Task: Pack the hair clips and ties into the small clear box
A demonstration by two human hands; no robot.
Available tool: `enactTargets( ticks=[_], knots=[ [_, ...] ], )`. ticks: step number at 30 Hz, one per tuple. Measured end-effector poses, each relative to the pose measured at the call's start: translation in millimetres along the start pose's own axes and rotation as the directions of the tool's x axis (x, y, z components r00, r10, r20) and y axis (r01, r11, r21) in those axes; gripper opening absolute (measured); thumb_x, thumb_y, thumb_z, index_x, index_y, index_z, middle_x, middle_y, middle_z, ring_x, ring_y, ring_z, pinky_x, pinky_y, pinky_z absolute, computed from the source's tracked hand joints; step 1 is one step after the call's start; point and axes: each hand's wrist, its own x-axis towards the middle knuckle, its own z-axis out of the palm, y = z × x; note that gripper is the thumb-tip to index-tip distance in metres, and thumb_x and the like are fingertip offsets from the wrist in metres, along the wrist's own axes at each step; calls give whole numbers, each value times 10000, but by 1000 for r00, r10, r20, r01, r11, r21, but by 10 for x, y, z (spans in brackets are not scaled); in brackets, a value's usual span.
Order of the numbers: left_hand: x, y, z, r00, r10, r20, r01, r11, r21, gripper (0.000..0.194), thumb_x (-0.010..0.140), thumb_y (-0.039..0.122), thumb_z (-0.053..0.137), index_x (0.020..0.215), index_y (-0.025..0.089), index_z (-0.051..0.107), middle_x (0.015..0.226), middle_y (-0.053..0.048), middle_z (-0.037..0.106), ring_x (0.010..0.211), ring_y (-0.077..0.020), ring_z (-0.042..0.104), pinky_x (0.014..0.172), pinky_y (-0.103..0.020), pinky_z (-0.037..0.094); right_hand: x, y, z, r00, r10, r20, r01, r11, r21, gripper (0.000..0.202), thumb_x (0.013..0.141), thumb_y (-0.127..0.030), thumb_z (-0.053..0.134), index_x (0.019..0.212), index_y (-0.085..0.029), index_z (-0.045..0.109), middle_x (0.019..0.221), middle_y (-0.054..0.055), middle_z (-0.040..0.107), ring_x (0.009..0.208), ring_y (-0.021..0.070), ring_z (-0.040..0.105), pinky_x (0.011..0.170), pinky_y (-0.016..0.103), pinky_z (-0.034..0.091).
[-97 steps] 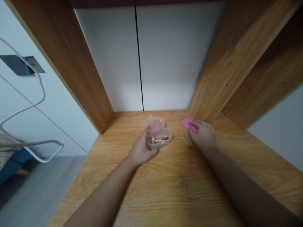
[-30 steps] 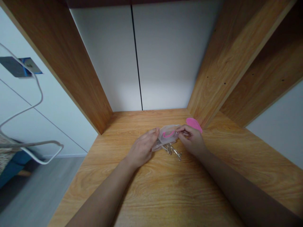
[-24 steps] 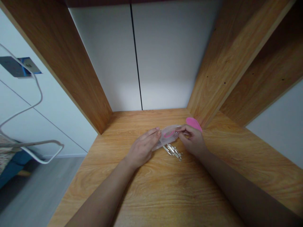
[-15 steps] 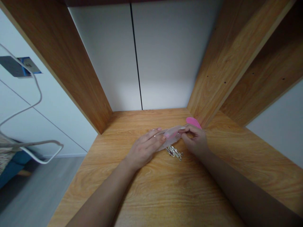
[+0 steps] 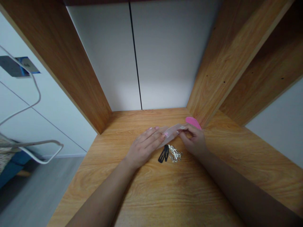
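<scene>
A translucent plastic pouch (image 5: 174,130) lies slanted between my hands, with a small pink patch showing on it. My left hand (image 5: 144,146) rests flat with its fingers stretched out over the pouch's left end. At the other end, the thumb and fingers of my right hand (image 5: 195,138) pinch the pouch's edge. Just below the pouch are black snap hair clips (image 5: 163,154), lying close together on the wood. Touching or very near them is a small heap of silver metal hooks (image 5: 175,154). Behind my right hand shows a bright pink flat piece (image 5: 193,121), partly hidden.
The wooden desktop (image 5: 165,195) is bounded by a left upright panel (image 5: 78,72), a right upright panel (image 5: 220,63) and a white back wall (image 5: 163,63). At left, a white cable (image 5: 39,91) hangs before a white wall, above a grey floor (image 5: 59,179).
Black hair clips now lie below the pouch beside the silver hooks, where bare wood showed before. The pouch has tilted and looks narrower. Both hands stay nearly in place.
</scene>
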Motion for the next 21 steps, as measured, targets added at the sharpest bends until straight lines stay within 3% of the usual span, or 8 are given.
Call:
enactTargets(
  ticks=[6,10,15,21],
  knots=[
    [-80,-116,83,983,-164,-85,161,986,-38,935,834,-18,526,1605,299,101,1448,-139,544,1415,-295,454,1100,-556,471,-31,36,25,989,30,142,-40,997,69,341,937,-245,575,1275,-239,618,1285,99,682,1071,231,695,911,388,589],
    [-107,-125,77,943,-319,-95,309,945,-103,970,804,53,603,1605,279,105,1482,-144,510,1358,-313,508,1100,-540,478,-40,17,22,973,-10,232,1,999,38,408,952,-249,560,1360,-243,573,1335,100,661,1091,232,688,952,413,570],
    [-85,-85,92,811,-582,-56,555,797,-239,1020,775,132,685,1600,238,94,1411,-146,563,1253,-335,584,1059,-529,517,-30,26,20,962,-65,264,68,998,-2,394,937,-222,556,1329,-244,589,1270,92,686,1117,244,663,949,425,559],
    [-62,-108,117,668,-744,28,693,608,-388,1026,770,175,753,1580,287,133,1266,-89,659,1182,-297,640,1078,-489,494,-12,50,13,966,-101,237,116,992,-50,327,918,-173,558,1228,-233,642,1157,96,699,991,231,666,844,393,564]
  ],
)
